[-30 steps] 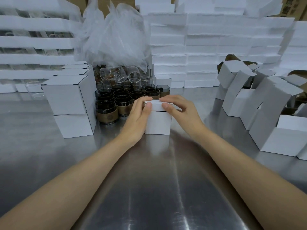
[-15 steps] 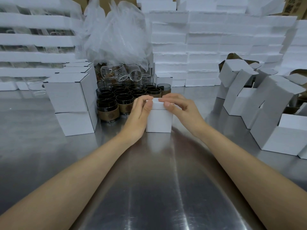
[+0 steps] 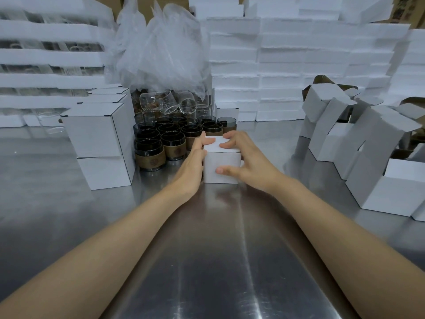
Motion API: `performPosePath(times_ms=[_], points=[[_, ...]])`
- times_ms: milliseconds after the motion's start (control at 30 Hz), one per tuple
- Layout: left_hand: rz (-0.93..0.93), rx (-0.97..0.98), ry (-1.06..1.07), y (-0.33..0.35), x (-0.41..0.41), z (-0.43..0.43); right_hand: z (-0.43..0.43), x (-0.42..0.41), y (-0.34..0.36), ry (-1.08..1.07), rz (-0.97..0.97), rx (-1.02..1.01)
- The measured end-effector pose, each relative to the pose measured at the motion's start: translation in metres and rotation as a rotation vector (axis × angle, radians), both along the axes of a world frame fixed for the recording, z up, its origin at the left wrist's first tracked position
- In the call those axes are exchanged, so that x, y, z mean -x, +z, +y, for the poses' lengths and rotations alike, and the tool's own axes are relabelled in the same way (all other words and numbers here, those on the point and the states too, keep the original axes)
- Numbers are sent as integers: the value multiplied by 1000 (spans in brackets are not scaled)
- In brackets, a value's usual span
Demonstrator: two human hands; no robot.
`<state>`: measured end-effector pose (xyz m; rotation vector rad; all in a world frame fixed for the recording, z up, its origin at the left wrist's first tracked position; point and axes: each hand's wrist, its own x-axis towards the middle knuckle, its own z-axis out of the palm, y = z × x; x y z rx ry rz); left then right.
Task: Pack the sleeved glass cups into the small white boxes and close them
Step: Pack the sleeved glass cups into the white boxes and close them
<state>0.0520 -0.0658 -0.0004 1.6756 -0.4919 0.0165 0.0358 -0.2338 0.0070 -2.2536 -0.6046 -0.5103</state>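
Box [image 3: 222, 168]: one, lid down, upright on steel table [image 3: 218, 249], dead ahead between my hands.
Left hand [image 3: 192, 166]: palm on its left wall, fingers bent over the lid.
Right hand [image 3: 249, 163]: fingers on the lid, thumb on the front face, pinching.
Cups [image 3: 161, 143]: clustered just behind, leftward.
Closed boxes [image 3: 99, 139] at left, open boxes [image 3: 368, 162] at right, foam slabs [image 3: 276, 65] behind.

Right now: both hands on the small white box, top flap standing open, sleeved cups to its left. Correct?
One thing is wrong: the top flap is not standing open but folded down flat. The head view shows the left hand and the right hand on the small white box, fingers on its closed top, and the sleeved cups to its left.
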Motion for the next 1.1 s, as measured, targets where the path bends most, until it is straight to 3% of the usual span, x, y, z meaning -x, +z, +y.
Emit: performPosePath(times_ms=[167,367,733,933,1100], points=[[-10,-135,32,-10,-3,2,-37,-6,3,-214,10,-75],[84,-27,114,-8,-3,-2,-73,-29,-16,-663,18,-56],[67,-126,141,-12,-10,-8,-72,-123,-21,-752,25,149],[57,-165,133,-19,-14,-7,-72,-166,-14,-983,52,171],[68,-133,131,-20,-16,-7,-77,-195,-12,-931,78,272]])
